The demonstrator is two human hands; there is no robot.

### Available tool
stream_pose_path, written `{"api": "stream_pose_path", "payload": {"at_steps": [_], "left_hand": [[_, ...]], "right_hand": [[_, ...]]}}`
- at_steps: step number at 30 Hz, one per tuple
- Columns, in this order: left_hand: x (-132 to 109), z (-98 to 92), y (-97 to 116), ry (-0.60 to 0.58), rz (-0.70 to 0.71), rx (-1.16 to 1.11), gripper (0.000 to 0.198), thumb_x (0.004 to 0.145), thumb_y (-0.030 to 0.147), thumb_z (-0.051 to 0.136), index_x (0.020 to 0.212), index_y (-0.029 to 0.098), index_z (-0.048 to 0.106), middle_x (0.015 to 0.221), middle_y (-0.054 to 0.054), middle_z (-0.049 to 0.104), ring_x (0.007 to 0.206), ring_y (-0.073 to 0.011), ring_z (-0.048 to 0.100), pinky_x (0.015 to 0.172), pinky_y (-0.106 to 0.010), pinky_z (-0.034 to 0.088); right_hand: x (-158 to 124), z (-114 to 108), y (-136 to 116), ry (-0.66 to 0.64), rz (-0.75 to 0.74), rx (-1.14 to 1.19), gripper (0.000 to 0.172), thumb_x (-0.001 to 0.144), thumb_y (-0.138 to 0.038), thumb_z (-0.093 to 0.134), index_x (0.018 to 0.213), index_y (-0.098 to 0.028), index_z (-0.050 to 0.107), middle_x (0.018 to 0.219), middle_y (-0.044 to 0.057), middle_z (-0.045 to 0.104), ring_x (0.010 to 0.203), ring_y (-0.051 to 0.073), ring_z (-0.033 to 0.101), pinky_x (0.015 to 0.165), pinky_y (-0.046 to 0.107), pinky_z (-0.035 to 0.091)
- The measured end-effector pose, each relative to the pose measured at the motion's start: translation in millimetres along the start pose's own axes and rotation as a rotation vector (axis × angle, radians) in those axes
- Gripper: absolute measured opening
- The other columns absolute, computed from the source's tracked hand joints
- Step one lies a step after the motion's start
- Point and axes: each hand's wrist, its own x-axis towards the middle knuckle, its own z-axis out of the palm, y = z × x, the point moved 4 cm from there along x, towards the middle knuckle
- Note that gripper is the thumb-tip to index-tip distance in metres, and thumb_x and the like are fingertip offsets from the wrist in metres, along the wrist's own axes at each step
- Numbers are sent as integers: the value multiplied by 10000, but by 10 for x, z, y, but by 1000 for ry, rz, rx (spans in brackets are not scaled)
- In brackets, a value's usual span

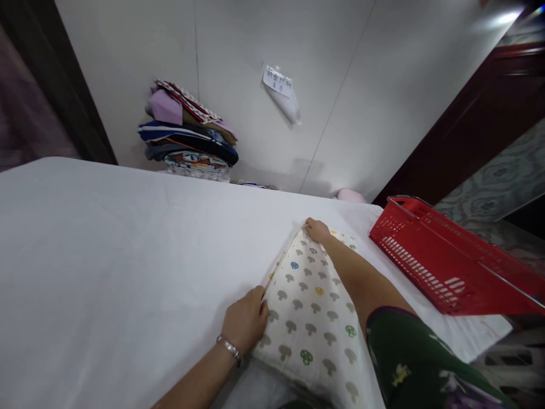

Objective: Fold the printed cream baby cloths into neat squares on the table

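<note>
A cream cloth printed with small mushrooms (313, 318) lies flat on the white table (106, 255) in front of me. My left hand (246, 321), a bracelet on its wrist, grips the cloth's left edge near me, fingers curled on it. My right hand (317, 229) reaches out to the cloth's far corner and pinches it, the forearm lying across the cloth.
A red plastic basket (443, 264) sits tilted at the table's right edge. A stack of folded fabrics (187, 136) stands against the white wall at the back. A paper note in a plastic sleeve (279, 85) hangs on the wall. Something pink (351, 195) shows behind the table.
</note>
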Motion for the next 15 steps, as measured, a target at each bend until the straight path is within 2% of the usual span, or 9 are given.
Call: {"api": "stream_pose_path", "payload": {"at_steps": [4, 8, 11, 15], "left_hand": [[10, 1, -6, 1, 1, -12, 176, 858, 281, 336, 952, 230, 475, 906, -15, 645, 816, -178, 611, 665, -298, 377], [14, 6, -10, -23, -12, -23, 175, 859, 276, 340, 954, 231, 480, 909, -15, 639, 817, -174, 605, 668, -298, 376], [1, -1, -4, -15, -15, -34, 178, 863, 275, 344, 964, 229, 484, 912, -16, 624, 817, -166, 593, 677, -295, 382], [-30, -47, 18, 88, -9, -44, 170, 860, 263, 354, 926, 221, 505, 985, -32, 582, 933, -169, 549, 708, -286, 396]], "right_hand": [[-6, -8, 44, 116, 73, 60, 307, 918, -273, 320, 1149, -200, 508, 1056, 102, 638, 940, 206, 585, 722, 262, 406], [56, 18, 48, 141, 90, 119, 308, 904, -271, 359, 1164, -224, 517, 1061, 76, 645, 950, 195, 588, 742, 258, 405], [122, 44, 34, 129, 100, 159, 380, 873, -265, 420, 1247, -252, 484, 1106, 58, 638, 994, 197, 584, 776, 261, 410], [110, 78, 28, 159, 158, 197, 512, 876, -300, 410, 1375, -208, 348, 1195, 93, 590, 1087, 224, 541, 837, 290, 410]]}}
